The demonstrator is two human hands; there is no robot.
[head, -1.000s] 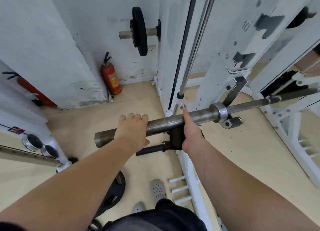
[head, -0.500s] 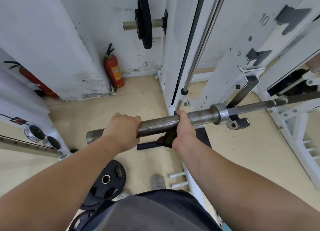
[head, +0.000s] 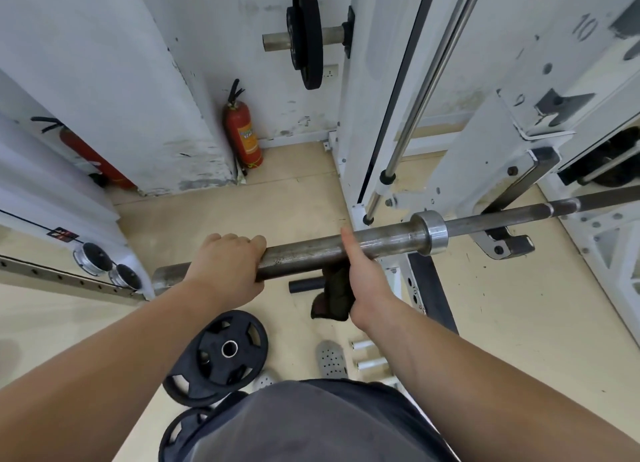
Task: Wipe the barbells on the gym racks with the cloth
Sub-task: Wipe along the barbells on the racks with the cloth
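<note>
A steel barbell [head: 384, 241] lies across the white rack's hook [head: 502, 245], its thick sleeve pointing left towards me. My left hand [head: 225, 266] grips the sleeve near its free end, fingers curled over the top. My right hand [head: 363, 278] holds a dark cloth [head: 332, 297] against the underside of the sleeve, thumb lying up over the bar. The cloth hangs below my palm. The collar [head: 429, 231] sits just right of my right hand.
Black weight plates [head: 221, 354] lie on the floor beneath my left arm. A red fire extinguisher [head: 242, 132] stands in the corner. A plate [head: 306, 32] hangs on a wall peg. White rack uprights [head: 363, 98] and a chrome guide rod [head: 426, 80] stand behind the bar.
My right thumb has straightened up over the bar and the cloth now hangs lower under the sleeve. The camera has tilted, showing more floor and plates.
</note>
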